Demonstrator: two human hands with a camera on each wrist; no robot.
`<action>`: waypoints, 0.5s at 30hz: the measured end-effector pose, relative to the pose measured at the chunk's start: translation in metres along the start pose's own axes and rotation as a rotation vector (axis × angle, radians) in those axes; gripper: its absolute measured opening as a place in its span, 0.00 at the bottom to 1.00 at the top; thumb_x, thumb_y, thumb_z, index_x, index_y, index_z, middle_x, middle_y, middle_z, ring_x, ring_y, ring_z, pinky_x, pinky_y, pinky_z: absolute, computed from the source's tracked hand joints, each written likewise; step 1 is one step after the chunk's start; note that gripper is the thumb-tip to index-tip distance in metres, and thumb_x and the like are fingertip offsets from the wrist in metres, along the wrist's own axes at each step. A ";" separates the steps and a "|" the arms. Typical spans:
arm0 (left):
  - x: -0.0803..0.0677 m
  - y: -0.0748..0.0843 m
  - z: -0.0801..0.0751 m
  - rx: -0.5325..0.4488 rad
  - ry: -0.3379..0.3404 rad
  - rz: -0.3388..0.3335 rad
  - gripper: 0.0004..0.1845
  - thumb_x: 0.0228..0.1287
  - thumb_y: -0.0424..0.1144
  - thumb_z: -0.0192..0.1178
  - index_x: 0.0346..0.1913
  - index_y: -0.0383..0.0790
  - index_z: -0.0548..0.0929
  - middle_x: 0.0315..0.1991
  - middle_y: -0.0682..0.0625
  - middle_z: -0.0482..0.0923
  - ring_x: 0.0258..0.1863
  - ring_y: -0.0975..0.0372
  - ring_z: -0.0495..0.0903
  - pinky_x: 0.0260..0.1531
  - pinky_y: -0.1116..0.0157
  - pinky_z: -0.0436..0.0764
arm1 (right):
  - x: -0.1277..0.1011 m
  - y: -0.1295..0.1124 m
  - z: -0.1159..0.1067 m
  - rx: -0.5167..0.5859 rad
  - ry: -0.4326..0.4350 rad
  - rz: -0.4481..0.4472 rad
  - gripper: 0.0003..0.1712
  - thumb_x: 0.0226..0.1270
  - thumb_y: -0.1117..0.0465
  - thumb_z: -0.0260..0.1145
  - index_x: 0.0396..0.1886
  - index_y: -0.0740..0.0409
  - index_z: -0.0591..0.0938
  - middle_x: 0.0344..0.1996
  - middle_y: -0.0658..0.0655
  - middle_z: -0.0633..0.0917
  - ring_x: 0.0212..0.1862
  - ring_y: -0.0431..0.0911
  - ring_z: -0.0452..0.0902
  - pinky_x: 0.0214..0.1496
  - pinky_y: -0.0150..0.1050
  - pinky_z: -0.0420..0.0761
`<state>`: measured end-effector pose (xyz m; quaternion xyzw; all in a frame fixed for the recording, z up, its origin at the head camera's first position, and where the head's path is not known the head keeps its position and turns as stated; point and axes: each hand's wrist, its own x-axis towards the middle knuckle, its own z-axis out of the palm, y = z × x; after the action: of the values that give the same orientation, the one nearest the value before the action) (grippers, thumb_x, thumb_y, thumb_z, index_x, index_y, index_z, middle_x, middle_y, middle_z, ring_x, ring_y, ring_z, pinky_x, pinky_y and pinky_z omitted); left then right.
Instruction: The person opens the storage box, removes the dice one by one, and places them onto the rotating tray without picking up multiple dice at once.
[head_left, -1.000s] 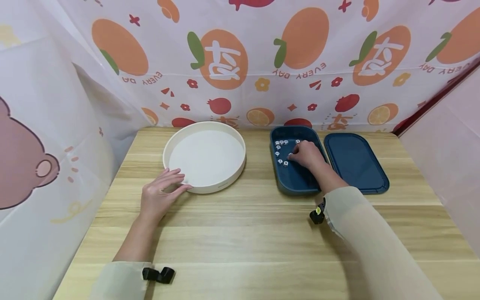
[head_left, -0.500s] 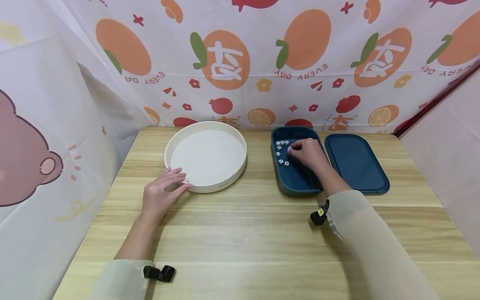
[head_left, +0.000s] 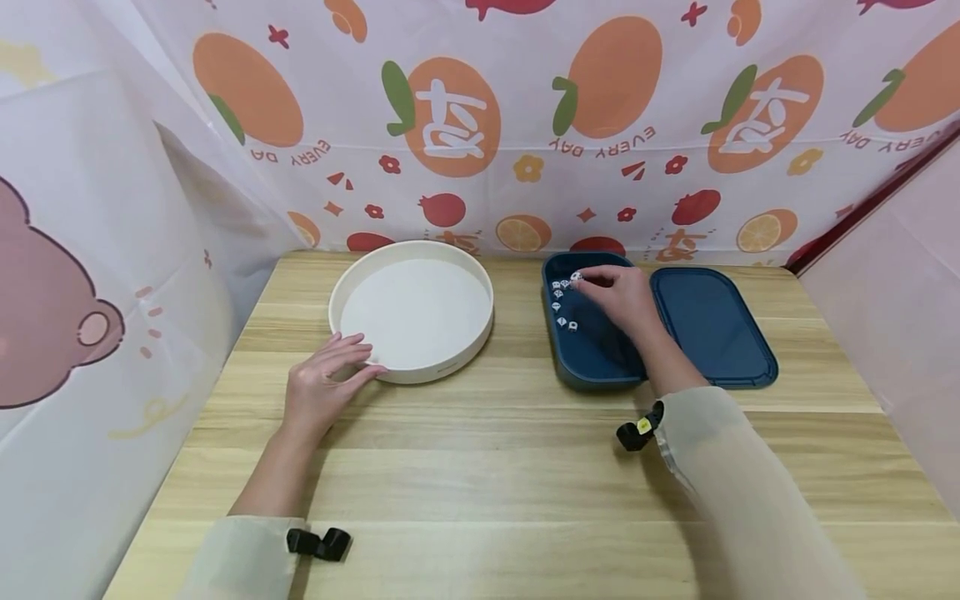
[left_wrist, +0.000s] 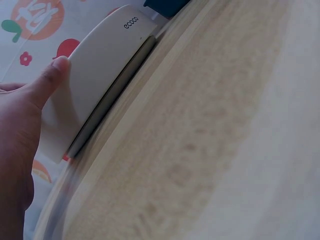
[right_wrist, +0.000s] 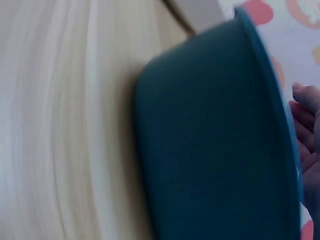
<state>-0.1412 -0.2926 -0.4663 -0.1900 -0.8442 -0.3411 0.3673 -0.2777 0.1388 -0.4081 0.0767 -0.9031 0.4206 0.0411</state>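
A round cream tray (head_left: 416, 308) stands at the left of the table. My left hand (head_left: 322, 387) holds its near-left rim, with the thumb (left_wrist: 57, 70) against the outer wall and the fingers over the edge. In the navy rectangular box (head_left: 596, 371), several small white dice (head_left: 557, 307) with dark markings lie along the left side and back-left corner. My right hand (head_left: 618, 296) is over the box and pinches one die (head_left: 576, 277) between thumb and fingertips, close above the back row. In the right wrist view, the box wall (right_wrist: 215, 135) hides the fingertips' work.
A navy lid (head_left: 712, 325) lies flat on the table right of the box. Wooden tabletop (head_left: 480, 483) stretches in front of both containers. A fruit-print curtain (head_left: 525, 108) hangs right behind them, with pale cloth (head_left: 900, 292) at the right side.
My right hand has moved toward the back of the box, carrying a die from the middle to the back row. The left hand stays at the tray's rim.
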 end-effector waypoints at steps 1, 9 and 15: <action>0.000 0.000 0.000 0.002 -0.001 0.000 0.19 0.32 0.30 0.82 0.35 0.32 0.90 0.35 0.42 0.89 0.44 0.49 0.87 0.63 0.52 0.79 | -0.001 -0.005 0.001 0.022 0.010 -0.012 0.23 0.60 0.38 0.69 0.49 0.45 0.88 0.47 0.51 0.88 0.46 0.45 0.80 0.46 0.39 0.87; 0.004 0.001 -0.002 0.000 -0.012 -0.008 0.19 0.33 0.31 0.82 0.35 0.33 0.90 0.36 0.42 0.89 0.45 0.49 0.87 0.65 0.57 0.78 | -0.012 -0.045 0.020 0.220 0.009 -0.098 0.19 0.61 0.46 0.72 0.47 0.50 0.89 0.44 0.52 0.89 0.43 0.43 0.84 0.47 0.32 0.88; 0.002 0.002 -0.002 -0.002 0.001 0.000 0.20 0.31 0.31 0.82 0.35 0.34 0.90 0.35 0.43 0.89 0.44 0.49 0.87 0.64 0.56 0.78 | -0.014 -0.055 0.033 0.253 0.000 -0.103 0.17 0.61 0.47 0.73 0.45 0.50 0.89 0.42 0.52 0.89 0.41 0.42 0.84 0.45 0.31 0.88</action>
<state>-0.1407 -0.2926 -0.4627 -0.1903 -0.8436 -0.3419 0.3677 -0.2542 0.0798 -0.3897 0.1272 -0.8378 0.5284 0.0527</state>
